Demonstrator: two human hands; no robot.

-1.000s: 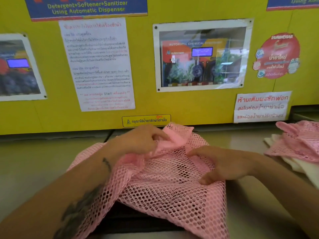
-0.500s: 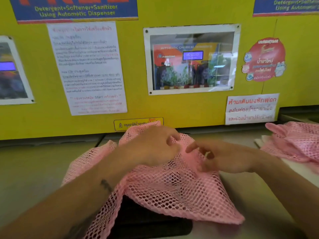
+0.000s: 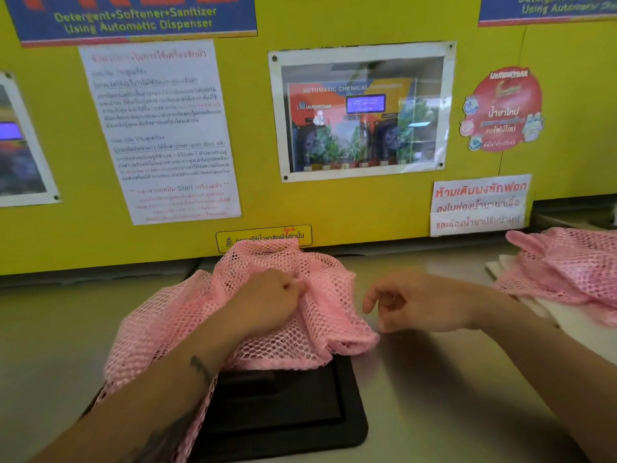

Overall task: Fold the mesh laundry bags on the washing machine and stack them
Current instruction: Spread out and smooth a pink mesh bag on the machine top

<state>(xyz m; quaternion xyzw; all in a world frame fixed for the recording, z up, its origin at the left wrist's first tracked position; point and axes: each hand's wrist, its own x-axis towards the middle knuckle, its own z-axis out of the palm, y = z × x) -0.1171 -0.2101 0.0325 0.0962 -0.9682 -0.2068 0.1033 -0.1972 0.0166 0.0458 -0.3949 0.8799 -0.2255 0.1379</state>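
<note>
The flat grey washing machine top [image 3: 434, 396] fills the bottom of the frame. A rumpled pink mesh laundry bag [image 3: 267, 329] lies at the middle, mid-fold. The left hand [image 3: 267, 302] pinches a bunch of it. The right hand [image 3: 410, 302], half open, holds nothing. Next it should grab the loose edge and fold it flat.

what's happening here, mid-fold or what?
Mid-fold. A person is working a pink mesh laundry bag on top of a washing machine, partly over a black recessed panel. The left hand pinches a bunched fold near the bag's middle; the right hand hovers open just off its right edge. More pink mesh bags lie heaped at the far right, on something white.
</note>
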